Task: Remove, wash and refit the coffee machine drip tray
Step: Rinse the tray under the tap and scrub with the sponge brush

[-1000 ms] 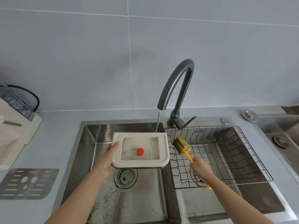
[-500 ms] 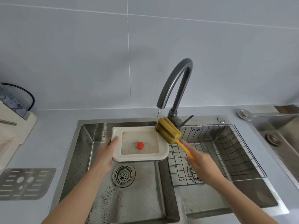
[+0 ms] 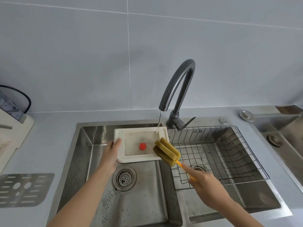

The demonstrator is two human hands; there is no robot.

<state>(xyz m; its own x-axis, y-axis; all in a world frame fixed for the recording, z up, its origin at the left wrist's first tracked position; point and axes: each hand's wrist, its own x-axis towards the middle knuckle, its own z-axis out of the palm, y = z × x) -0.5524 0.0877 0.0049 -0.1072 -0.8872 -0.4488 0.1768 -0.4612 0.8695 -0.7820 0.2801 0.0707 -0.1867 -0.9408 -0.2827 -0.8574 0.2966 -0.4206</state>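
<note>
Gripping the brush (image 3: pixel 166 152) by its orange handle, the right hand (image 3: pixel 205 184) lays the sponge head across the tray's (image 3: pixel 119 135) near right corner. The left hand (image 3: pixel 110 155) clamps the tray's left edge, thumb on the rim, holding it over the left sink (image 3: pixel 91 161). A red float (image 3: pixel 142 146) sits inside. Water (image 3: pixel 159 122) from the tap (image 3: pixel 178 82) falls into its far right corner.

One tray (image 3: pixel 119 134), one brush (image 3: pixel 166 152), one tap (image 3: pixel 188 63)
</note>
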